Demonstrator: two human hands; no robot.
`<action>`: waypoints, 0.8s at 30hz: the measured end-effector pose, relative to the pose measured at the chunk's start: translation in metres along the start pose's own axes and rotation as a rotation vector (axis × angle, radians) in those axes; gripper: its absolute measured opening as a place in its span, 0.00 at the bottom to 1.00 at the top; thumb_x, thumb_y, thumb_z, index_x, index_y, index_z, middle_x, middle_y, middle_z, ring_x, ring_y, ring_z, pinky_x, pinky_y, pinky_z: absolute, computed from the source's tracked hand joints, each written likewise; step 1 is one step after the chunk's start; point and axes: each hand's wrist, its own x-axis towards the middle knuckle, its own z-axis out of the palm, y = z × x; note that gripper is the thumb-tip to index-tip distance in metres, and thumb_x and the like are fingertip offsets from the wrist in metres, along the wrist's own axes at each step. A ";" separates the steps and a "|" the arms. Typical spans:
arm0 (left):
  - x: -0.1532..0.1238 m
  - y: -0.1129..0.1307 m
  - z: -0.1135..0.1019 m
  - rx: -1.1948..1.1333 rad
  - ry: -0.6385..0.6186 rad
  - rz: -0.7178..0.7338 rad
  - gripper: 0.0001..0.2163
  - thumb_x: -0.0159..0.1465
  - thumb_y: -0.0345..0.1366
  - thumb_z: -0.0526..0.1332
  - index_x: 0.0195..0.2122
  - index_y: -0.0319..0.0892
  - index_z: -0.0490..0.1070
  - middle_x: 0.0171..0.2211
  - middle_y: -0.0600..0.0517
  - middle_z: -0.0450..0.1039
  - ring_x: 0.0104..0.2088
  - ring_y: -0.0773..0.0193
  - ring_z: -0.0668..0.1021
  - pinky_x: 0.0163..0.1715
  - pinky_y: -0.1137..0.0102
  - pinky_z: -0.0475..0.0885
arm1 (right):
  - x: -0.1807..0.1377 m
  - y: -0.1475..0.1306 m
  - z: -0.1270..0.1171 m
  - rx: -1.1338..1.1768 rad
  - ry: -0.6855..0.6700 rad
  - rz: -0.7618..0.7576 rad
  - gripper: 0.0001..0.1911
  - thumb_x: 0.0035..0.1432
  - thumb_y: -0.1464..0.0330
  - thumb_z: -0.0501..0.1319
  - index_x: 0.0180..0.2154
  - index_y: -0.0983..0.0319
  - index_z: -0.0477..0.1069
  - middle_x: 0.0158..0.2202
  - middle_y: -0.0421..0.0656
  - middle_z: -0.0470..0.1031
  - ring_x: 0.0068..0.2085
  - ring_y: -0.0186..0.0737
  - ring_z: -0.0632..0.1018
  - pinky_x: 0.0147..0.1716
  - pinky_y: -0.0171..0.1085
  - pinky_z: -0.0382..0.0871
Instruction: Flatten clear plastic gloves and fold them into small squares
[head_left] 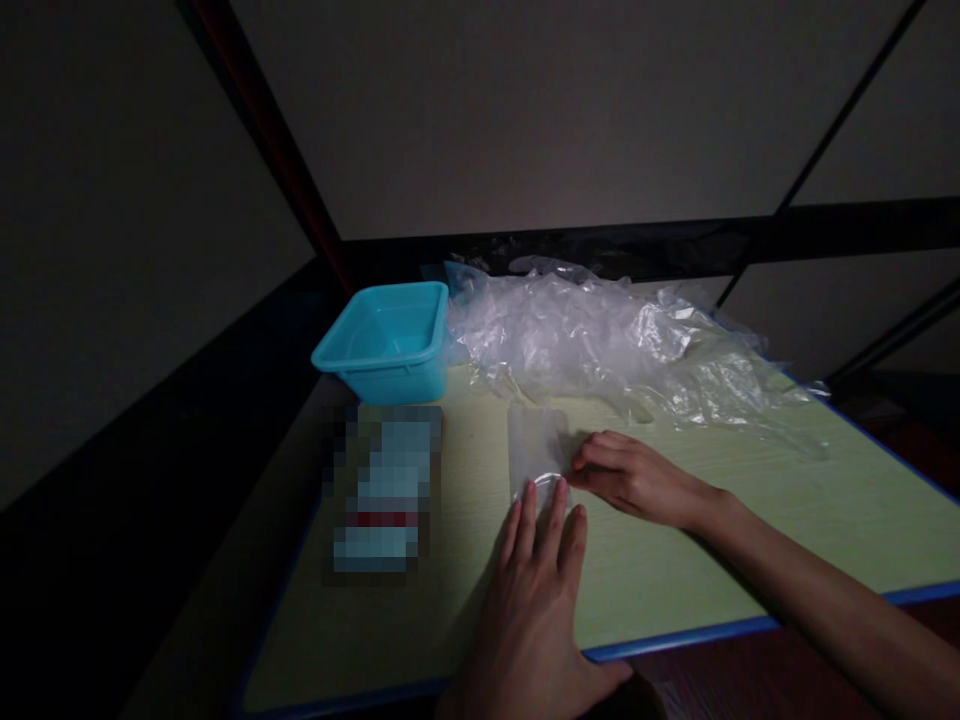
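A small, flat clear plastic bag (537,445) lies on the table in front of me. My left hand (534,610) is palm down with fingers stretched out, its fingertips resting on the bag's near end and its thumb off to the right. At the bag's right edge, my right hand (630,478) has its fingers curled and pinched together. The fingertips meet the bag's edge near my left fingertips; how much film is between them is hard to see.
A heap of crumpled clear plastic (585,335) spreads along the table's back. At the back left stands a turquoise plastic basin (397,375). A blurred-out flat object (390,480) lies at left. The pale wood-look table (675,580) has a blue edge; panels stand behind.
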 end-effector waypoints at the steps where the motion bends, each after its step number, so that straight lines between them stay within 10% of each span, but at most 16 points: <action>1: 0.000 0.000 0.001 0.002 0.004 0.000 0.49 0.41 0.49 0.69 0.62 0.40 0.50 0.65 0.46 0.33 0.63 0.43 0.39 0.59 0.48 0.50 | 0.000 -0.001 -0.001 -0.009 0.014 -0.010 0.12 0.63 0.72 0.51 0.33 0.66 0.72 0.33 0.46 0.72 0.36 0.39 0.68 0.34 0.37 0.61; 24: 0.000 -0.004 0.007 0.040 0.081 0.040 0.47 0.42 0.53 0.66 0.61 0.38 0.51 0.65 0.43 0.37 0.63 0.43 0.43 0.58 0.48 0.51 | -0.002 -0.009 -0.006 -0.003 0.006 -0.100 0.13 0.64 0.71 0.50 0.36 0.67 0.71 0.29 0.43 0.72 0.32 0.37 0.67 0.29 0.37 0.58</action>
